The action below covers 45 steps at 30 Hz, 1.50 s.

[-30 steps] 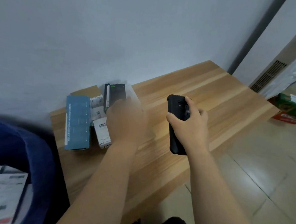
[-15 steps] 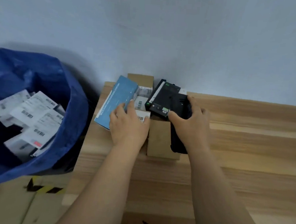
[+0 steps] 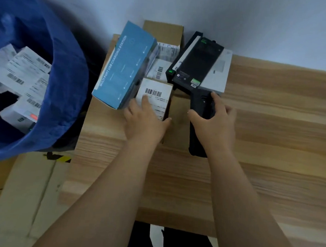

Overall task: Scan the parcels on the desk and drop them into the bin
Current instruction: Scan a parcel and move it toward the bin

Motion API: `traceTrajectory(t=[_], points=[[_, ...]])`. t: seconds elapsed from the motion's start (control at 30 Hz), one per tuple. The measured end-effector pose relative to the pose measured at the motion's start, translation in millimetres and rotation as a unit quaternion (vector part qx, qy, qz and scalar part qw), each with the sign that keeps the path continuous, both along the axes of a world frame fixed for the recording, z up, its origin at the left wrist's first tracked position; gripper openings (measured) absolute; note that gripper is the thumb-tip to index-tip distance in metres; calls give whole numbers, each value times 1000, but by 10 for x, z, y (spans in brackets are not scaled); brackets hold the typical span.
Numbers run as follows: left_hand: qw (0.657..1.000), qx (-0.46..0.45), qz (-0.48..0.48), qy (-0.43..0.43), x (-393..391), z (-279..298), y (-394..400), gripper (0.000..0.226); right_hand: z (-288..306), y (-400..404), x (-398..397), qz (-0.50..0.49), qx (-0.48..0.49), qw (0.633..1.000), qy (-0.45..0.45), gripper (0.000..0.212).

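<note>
In the right hand [image 3: 214,124], the scanner [image 3: 202,114] points lengthwise toward the wall.

The blue box [image 3: 124,65], at ten o'clock from the left hand [image 3: 145,120], reads "MULTI PORT USB CHARGING STATION".
</note>
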State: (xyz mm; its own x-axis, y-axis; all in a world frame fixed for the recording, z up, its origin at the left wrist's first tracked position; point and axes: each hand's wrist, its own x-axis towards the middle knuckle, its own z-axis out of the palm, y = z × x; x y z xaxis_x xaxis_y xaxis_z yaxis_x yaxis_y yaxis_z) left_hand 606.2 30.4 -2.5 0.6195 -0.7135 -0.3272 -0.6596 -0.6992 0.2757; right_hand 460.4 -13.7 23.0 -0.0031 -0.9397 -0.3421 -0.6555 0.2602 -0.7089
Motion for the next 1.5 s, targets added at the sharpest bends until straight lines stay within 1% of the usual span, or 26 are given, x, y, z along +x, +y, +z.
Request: traceTrajectory(t=[0.17, 0.47, 0.67, 0.8, 0.97, 1.03, 1.17, 1.27, 1.37, 1.43, 1.5], points=[[1000, 10, 22, 14, 10, -181, -75, 110, -182, -59, 4, 0, 8, 1000, 8, 76], [999, -11, 36, 6, 4, -299, -71, 104, -292, -118, 19, 13, 22, 1000, 4, 77], [999, -20, 23, -11, -73, -106, -65, 101, -114, -124, -149, 37, 4, 999, 1, 76], [996, -47, -22, -68, -183, 243, -69, 101, 238, -178, -324, 109, -47, 993, 7, 73], [984, -110, -42, -137, -252, 924, -171, 97, 974, -327, -474, 189, -135, 972, 33, 76], [975, -134, -50, -169, -316, 1245, -191, 97, 1312, -325, -513, 217, -173, 960, 32, 72], [953, -161, -72, -245, -393, 1741, -195, 99, 1863, -284, -547, 266, -217, 938, 47, 69], [932, -183, -83, -302, -459, 2121, -143, 99, 2247, -222, -621, 305, -261, 912, 86, 74], [916, -202, -91, -336, -483, 2416, -66, 96, 2553, -153, -712, 338, -303, 879, 145, 77], [902, -209, -102, -365, -463, 2545, -8, 93, 2708, -109, -777, 350, -322, 861, 179, 76], [893, -203, -110, -387, -433, 2632, 44, 93, 2835, -76, -840, 358, -330, 851, 197, 73]])
